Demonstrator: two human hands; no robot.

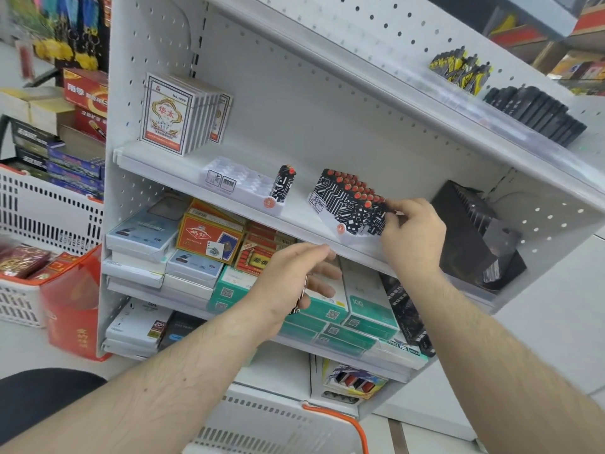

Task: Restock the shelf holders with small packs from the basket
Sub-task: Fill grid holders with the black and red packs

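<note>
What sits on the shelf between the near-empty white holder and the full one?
Head view: only bare white shelf between the near-empty holder, with its single pack, and the full holder.

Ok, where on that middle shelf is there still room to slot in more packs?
The left holder is nearly bare, with one pack at its right end. Bare shelf lies between the holders. The right holder is crowded, and the right hand is at its near corner.

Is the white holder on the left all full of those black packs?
No, the left white holder has only one black patterned pack standing at its end; its other slots are empty.
</note>
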